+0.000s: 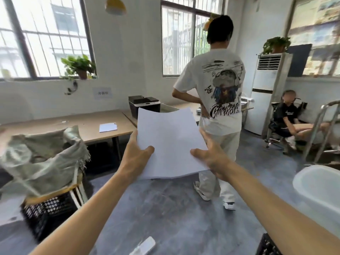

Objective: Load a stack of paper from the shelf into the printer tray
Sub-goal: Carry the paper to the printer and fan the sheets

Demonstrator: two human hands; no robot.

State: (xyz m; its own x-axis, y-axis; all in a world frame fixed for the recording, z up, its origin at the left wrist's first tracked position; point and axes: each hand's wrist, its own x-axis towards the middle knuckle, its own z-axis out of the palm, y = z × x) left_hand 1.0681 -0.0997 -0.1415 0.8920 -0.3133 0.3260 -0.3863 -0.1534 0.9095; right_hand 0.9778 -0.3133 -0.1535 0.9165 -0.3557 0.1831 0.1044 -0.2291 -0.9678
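Observation:
I hold a stack of white paper (168, 142) in front of me at chest height, sagging slightly in the middle. My left hand (135, 155) grips its left edge, thumb on top. My right hand (211, 157) grips its right edge, thumb on top too. A black printer (144, 105) stands on the wooden desk (88, 126) beyond the paper, partly hidden by the stack's far edge. Its tray is not visible.
A person in a white printed T-shirt (215, 100) stands just right of the printer, back turned. Another person sits on a chair (287, 122) at the right by a tall air conditioner (265, 91). A cloth-covered crate (44, 166) stands at the left. A white tub (320, 190) is at the right.

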